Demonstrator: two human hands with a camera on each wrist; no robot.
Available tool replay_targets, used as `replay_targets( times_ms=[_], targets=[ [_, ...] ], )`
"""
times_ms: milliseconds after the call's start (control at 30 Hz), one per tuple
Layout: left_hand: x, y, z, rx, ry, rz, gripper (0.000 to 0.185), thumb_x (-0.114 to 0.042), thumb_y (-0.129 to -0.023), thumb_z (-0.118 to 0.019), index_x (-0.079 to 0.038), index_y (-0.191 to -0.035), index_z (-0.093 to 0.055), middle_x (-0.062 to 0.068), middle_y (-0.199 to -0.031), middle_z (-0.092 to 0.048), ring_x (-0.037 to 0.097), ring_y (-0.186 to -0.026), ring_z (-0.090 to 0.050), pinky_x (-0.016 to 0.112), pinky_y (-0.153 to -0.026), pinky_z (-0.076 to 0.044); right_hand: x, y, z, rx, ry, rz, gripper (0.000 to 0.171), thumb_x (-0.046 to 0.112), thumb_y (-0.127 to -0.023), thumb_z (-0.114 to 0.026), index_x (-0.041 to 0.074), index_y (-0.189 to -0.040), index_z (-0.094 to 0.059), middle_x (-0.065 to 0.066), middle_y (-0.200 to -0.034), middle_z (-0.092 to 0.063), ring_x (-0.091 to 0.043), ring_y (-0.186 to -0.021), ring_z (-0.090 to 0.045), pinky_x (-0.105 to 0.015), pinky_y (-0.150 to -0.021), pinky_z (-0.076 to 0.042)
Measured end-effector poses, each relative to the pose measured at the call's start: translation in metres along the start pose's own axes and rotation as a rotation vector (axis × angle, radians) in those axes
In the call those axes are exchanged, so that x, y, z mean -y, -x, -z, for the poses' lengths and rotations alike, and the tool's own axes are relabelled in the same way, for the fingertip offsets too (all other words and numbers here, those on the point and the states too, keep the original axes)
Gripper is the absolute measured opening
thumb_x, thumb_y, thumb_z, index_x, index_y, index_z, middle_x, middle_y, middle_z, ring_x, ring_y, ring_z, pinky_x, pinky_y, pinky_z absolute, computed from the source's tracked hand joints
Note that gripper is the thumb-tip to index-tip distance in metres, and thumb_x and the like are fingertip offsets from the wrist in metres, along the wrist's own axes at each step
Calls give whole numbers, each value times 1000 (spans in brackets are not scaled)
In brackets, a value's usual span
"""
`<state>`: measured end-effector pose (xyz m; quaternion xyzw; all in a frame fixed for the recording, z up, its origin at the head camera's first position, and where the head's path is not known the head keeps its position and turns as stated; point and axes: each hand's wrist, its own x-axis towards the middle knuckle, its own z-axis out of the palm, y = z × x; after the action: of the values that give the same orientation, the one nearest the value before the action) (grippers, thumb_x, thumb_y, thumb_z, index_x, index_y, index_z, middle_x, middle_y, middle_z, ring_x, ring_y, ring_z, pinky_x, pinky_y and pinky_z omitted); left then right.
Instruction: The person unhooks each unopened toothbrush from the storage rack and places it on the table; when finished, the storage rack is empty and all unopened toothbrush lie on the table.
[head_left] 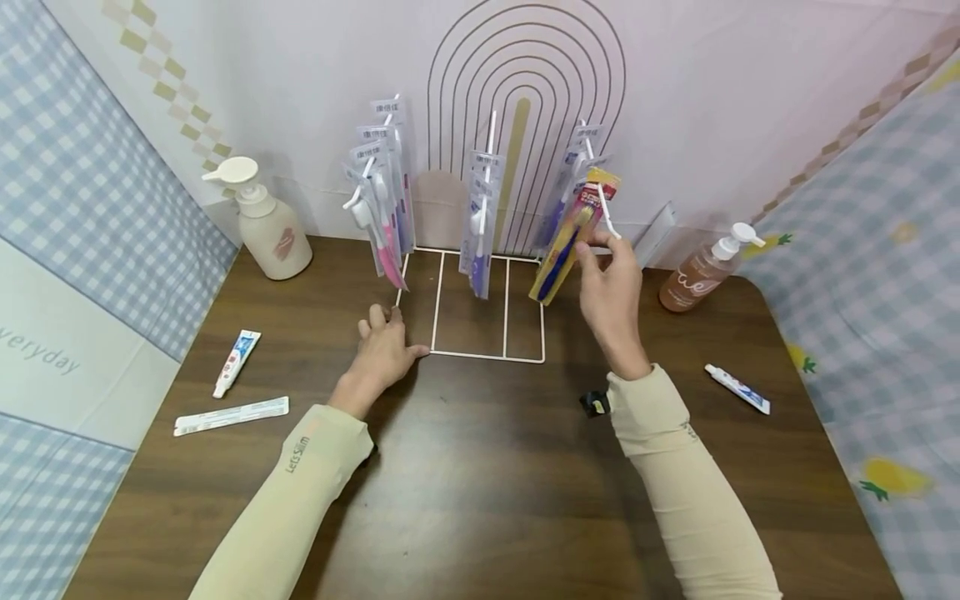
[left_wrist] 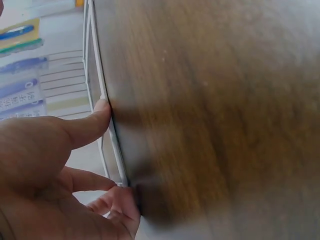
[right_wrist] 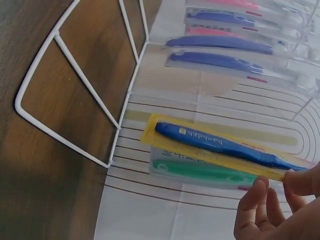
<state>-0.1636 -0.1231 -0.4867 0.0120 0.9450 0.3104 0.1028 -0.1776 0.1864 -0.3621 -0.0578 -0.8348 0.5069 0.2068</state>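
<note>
R hand [head_left: 611,292] pinches yellow pkt [head_left: 557,258] at R prong [head_left: 606,210] of rack [head_left: 487,357]; L hand [head_left: 380,352] grips near-L corner, should brace vs tipping.

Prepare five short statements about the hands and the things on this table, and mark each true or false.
1. The right hand holds a yellow pack. True.
2. The brush in this pack is green. False: the brush is blue.
3. The left hand touches the rack. True.
4. Both bottles stand left of the rack. False: one bottle stands left, another bottle right.
5. One tube lies left of the rack, another tube right. True.
</note>
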Motion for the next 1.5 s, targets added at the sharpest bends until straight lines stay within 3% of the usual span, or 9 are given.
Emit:
replay_targets(
  times_ms=[167,267,433,700,867,1000,1067,1300,1500],
  targets=[
    [8,-1,0,-22,58,-3,107,-33,-101,-89,13,-175,-28,35,-162,-34,58,-136,-37,66,-121,-45,-7,-5,10,-51,-120,-3,12,6,-116,-63,-5,-118,-68,-1,-98,-72,6,-75,-60,-13,-66,-49],
    [11,-1,0,-42,100,-11,108,-32,-98,-92,12,-175,-30,34,-163,-35,58,-139,-38,66,-124,-43,-18,-7,18,-60,-148,-2,12,4,-116,-62,-5,-116,-69,10,-91,-66,4,-77,-60,-14,-68,-50],
    [14,1,-1,-65,122,-22,108,-33,-96,-94,10,-174,-34,34,-162,-37,58,-141,-40,67,-126,-42,-45,-4,27,-31,-44,-120,26,8,-115,-63,-10,-128,-76,3,-97,-67,3,-80,-57,-14,-73,-48],
    [8,12,5,-74,95,6,103,-36,-97,-92,7,-174,-38,32,-161,-40,57,-145,-42,67,-125,-45,-98,5,24,219,70,-371,38,15,-117,-60,-7,-146,-73,-19,-123,-72,-9,-87,-57,-17,-69,-48],
    [6,14,5,-71,92,-6,103,-35,-97,-91,7,-174,-37,32,-160,-41,57,-144,-42,67,-125,-44,-111,9,17,273,91,-446,37,16,-117,-62,-7,-144,-74,-21,-129,-74,-11,-93,-62,-17,-73,-49],
    [9,11,2,-81,116,-23,104,-36,-96,-92,7,-174,-38,33,-160,-41,57,-142,-43,68,-124,-44,-117,12,12,296,122,-457,35,16,-116,-65,-8,-138,-77,-25,-134,-77,-16,-99,-68,-19,-79,-52],
    [11,10,0,-89,125,-25,104,-35,-95,-93,7,-173,-39,33,-161,-41,58,-142,-43,68,-124,-44,-124,11,9,321,145,-458,34,16,-115,-67,-8,-135,-78,-24,-132,-78,-20,-101,-68,-23,-80,-53],
    [7,11,3,-68,98,3,103,-36,-98,-91,5,-175,-36,31,-163,-40,56,-144,-42,66,-125,-44,-191,-6,-5,332,209,-424,21,22,-106,-81,4,-115,-88,-4,-98,-82,-18,-83,-69,-30,-68,-53],
    [4,12,5,-45,53,19,101,-37,-102,-88,4,-177,-34,28,-164,-38,54,-145,-42,63,-125,-44,-144,9,-1,314,204,-441,25,20,-106,-80,0,-120,-85,-9,-94,-84,-16,-77,-72,-29,-67,-54]
  ],
)
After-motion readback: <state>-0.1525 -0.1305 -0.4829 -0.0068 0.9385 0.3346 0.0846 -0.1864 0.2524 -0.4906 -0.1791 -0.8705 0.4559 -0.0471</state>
